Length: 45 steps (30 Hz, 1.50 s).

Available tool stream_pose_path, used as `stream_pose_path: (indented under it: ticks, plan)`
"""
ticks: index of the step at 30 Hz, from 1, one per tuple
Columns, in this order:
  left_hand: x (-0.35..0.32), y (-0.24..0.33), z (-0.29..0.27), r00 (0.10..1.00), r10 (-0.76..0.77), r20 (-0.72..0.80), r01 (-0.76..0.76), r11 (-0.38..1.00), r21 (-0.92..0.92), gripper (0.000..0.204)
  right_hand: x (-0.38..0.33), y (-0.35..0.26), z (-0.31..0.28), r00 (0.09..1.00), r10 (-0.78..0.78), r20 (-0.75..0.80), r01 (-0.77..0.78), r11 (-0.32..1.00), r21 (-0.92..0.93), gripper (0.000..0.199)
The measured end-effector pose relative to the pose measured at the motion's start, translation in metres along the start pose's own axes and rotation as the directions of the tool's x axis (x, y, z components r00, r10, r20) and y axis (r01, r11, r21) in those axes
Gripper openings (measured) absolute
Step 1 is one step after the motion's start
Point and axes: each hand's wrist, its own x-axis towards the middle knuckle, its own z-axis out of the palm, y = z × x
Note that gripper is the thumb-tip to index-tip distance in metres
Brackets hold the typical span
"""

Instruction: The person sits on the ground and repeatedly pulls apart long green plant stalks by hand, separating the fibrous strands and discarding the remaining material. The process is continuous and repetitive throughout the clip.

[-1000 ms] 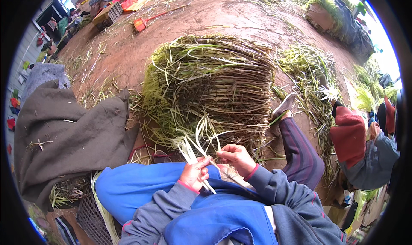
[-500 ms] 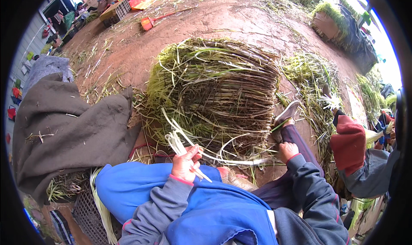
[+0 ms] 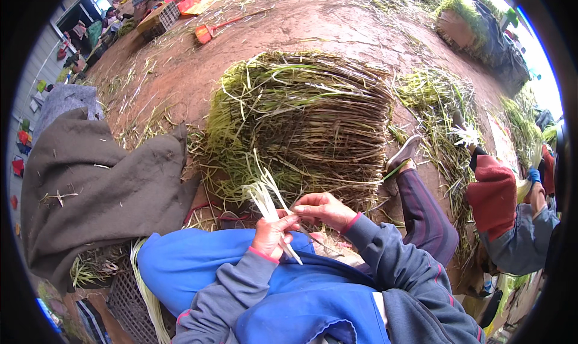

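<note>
Green-and-brown stacked grass stalks (image 3: 307, 121) form a big heap on the reddish dirt ground (image 3: 337, 25). Just before it, the left hand (image 3: 272, 234) grips a small bunch of pale peeled stems (image 3: 267, 201), while the right hand (image 3: 322, 208) pinches their side.

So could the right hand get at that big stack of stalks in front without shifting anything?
Probably yes. The right hand sits just at the near edge of the stack of stalks, with nothing between them. The left hand holds a few pale stalks beside it, off that path.
</note>
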Motion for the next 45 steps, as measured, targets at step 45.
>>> stream_pose_path:
  ticks: [45]
  plan:
    - [0.004,0.026,0.012,0.964,0.182,-0.192,-0.216,0.96,-0.179,0.016,-0.002,0.011,0.037,0.925,-0.235,-0.297,0.306,0.927,0.218,0.014]
